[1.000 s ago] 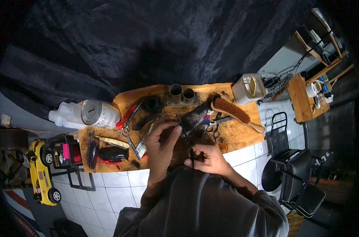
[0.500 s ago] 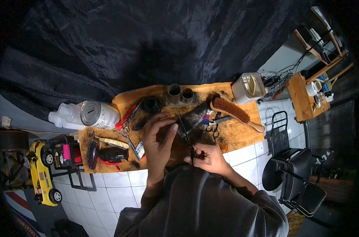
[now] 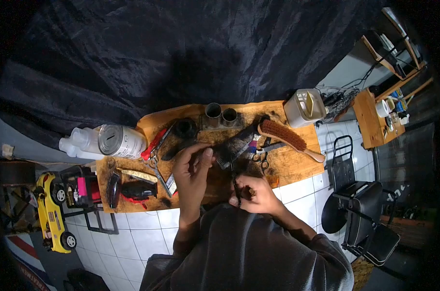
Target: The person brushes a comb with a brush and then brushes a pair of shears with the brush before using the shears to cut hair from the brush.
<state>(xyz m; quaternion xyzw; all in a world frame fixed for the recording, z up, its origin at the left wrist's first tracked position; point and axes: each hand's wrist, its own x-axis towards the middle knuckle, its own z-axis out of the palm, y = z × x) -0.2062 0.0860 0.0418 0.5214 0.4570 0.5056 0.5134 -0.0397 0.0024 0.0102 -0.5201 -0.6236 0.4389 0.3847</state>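
My right hand [image 3: 257,195] is closed around dark scissors [image 3: 235,182], held low in front of the dark cloth over my lap. Their blades point away from me and are hard to make out against the dark background. To the left, my left hand [image 3: 193,167] is raised with fingers curled and thumb and index tips close together; whatever lies between them is too small to see. Just beyond the hands lies a dark, ribbed flat object [image 3: 233,149]. A wooden-handled brush [image 3: 284,136] with brown bristles rests farther right, near another pair of scissors [image 3: 261,161].
The wooden table [image 3: 305,167] is strewn with dark hair-like clippings. Two metal cups [image 3: 213,112] stand at its back, a white can [image 3: 120,141] at left, a pale bin [image 3: 305,107] at right. Black clippers [image 3: 114,188] lie front left. A black chair [image 3: 363,213] stands right.
My left hand has drawn slightly left, away from the scissors. My right hand has turned a little and the scissors' blades have dropped from near the left fingertips.
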